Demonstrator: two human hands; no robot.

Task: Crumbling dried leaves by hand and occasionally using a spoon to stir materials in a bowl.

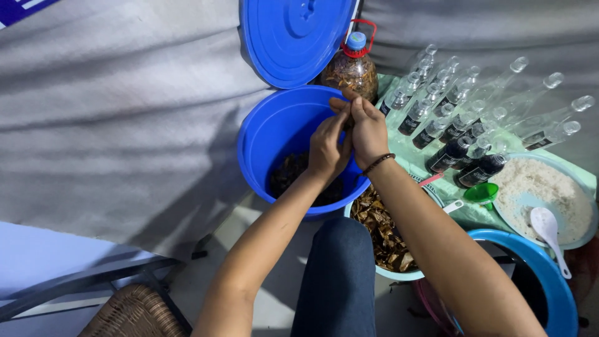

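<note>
Blue bucket [274, 134] beneath both hands' closed grip, left hand [327, 148], right hand [368, 128].

Bare arms, one bracelet

Both forearms are uncovered, no sleeves showing. The right hand [368, 128] has a dark beaded bracelet [378, 163] at its wrist; the left hand [327, 148] wears nothing. Dark blue trousers [337, 281] cover the knee.

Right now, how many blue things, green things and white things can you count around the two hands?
Blue: 4 – bucket, lid, bottle cap, basin rim
Green: 1 – funnel
White: 1 – spoon
Total: 6

The left hand and right hand meet over the bucket.
</note>
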